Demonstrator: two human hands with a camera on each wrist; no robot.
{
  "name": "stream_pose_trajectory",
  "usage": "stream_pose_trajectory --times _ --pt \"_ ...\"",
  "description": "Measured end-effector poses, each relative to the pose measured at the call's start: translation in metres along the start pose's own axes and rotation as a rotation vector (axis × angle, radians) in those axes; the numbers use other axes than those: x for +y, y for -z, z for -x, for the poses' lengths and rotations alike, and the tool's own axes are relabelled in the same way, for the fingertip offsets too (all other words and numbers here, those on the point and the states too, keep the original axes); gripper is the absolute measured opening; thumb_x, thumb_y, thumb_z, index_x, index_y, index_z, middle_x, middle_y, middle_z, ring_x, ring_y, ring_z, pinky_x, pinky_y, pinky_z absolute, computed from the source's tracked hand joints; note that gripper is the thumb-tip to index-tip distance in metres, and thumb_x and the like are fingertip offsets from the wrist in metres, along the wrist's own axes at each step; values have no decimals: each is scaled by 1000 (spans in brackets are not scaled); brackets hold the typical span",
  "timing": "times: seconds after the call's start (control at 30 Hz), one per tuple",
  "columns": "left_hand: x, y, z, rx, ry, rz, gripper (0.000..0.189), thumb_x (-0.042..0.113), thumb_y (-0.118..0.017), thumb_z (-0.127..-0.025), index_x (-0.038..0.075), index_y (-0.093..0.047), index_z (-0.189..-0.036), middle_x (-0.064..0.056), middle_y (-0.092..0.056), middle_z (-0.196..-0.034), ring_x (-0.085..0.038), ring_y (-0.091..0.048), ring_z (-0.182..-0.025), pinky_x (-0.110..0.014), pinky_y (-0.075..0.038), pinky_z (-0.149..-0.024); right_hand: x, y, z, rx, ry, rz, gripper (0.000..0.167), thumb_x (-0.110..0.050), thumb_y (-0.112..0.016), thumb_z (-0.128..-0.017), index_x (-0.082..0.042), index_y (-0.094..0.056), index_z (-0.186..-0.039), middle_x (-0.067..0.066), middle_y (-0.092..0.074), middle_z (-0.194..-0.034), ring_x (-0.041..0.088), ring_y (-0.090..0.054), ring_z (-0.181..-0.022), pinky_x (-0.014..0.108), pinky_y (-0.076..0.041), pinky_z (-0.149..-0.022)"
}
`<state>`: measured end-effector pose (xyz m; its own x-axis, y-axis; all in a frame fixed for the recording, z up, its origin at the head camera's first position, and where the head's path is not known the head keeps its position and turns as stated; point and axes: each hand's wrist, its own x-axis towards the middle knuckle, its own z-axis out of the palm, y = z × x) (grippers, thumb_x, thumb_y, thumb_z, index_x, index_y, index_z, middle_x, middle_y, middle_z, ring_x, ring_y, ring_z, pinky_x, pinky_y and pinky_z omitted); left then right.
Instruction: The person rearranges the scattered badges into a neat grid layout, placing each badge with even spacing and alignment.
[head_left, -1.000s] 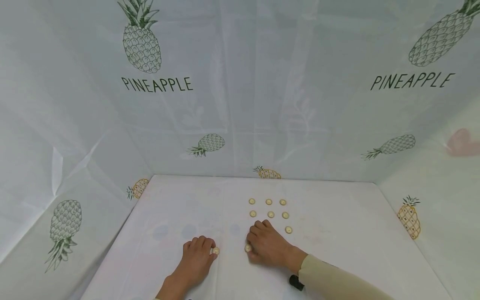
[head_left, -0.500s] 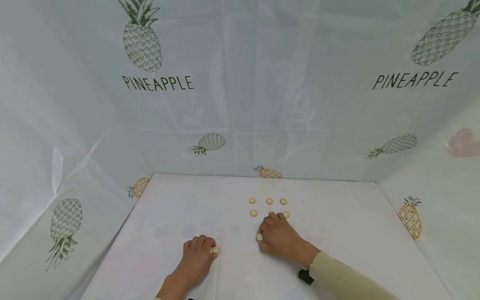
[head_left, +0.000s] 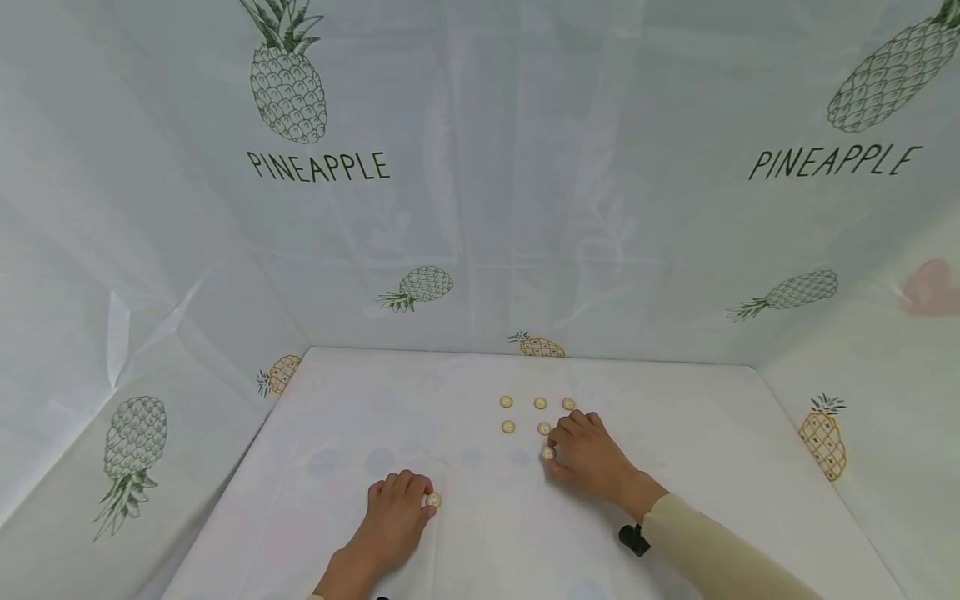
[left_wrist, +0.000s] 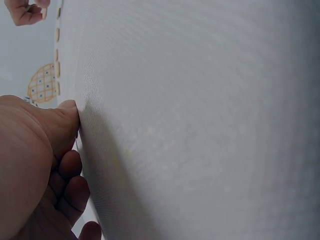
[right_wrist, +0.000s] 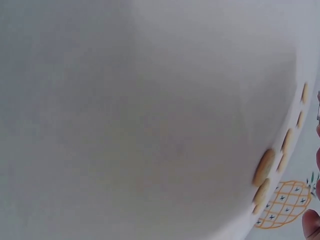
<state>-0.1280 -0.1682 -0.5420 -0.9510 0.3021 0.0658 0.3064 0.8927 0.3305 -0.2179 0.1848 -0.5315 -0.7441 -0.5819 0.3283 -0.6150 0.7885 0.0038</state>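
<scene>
My right hand (head_left: 596, 458) pinches a round pale wooden button (head_left: 548, 452) between thumb and fingers, close over the table. Its fingers overlap the right side of the button grid. Just beyond the pinched button lies a second button (head_left: 544, 428), with another button (head_left: 508, 427) to its left. The far row holds a left button (head_left: 506, 402), a middle button (head_left: 540, 403) and a right button (head_left: 568, 404). At the left, my left hand (head_left: 393, 517) rests on the table and holds a button (head_left: 433, 500) at thumb and fingertips. The left wrist view shows its thumb (left_wrist: 65, 122), the button hidden.
A white cloth covers the table (head_left: 360, 400), and pineapple-printed sheets (head_left: 525, 208) stand behind and at both sides. In the right wrist view several buttons (right_wrist: 264, 167) lie flat near the right edge. A black strap piece (head_left: 634, 540) hangs under the right sleeve (head_left: 720, 550).
My right hand has moved right and away from me with its button, from left of the grid's near side to its right column, now covering buttons there. The left hand stays put.
</scene>
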Motion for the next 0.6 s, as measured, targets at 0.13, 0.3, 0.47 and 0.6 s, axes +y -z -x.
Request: stream_pose_trajectory --times 0.13,0.3,0.47,0.6 --pt "0 0 0 -7 1 1 25 24 -78 -97 18 -58 -112 3 -56 -108 -18 -50 -99 -58 -41 -95 4 -4 2 37 19 8 19 -30 -83 -84 -17 -72 -91 -5 -65 -92 17 -47 -89 39 -39 -83" --pt "-1 0 -1 -6 -4 4 26 24 -78 -97 18 -58 -112 4 -55 -108 -19 -50 -99 -58 -41 -95 3 -8 3 47 36 3 17 -28 -83 -83 -17 -73 -92 -5 -66 -92 16 -49 -88 38 -38 -82" --pt "-1 -1 0 -7 -2 8 25 24 -77 -97 18 -58 -112 3 -56 -108 -18 -50 -100 -58 -41 -97 2 -9 3 15 28 6 16 -29 -83 -85 -18 -73 -92 -5 -66 -91 16 -51 -88 38 -39 -83" --pt "-1 -2 0 -1 0 3 25 24 -77 -97 18 -59 -112 3 -57 -108 -19 -51 -100 -58 -41 -97 2 -9 3 -11 17 19 16 -30 -82 -86 -18 -73 -94 -5 -66 -92 17 -51 -89 39 -40 -83"
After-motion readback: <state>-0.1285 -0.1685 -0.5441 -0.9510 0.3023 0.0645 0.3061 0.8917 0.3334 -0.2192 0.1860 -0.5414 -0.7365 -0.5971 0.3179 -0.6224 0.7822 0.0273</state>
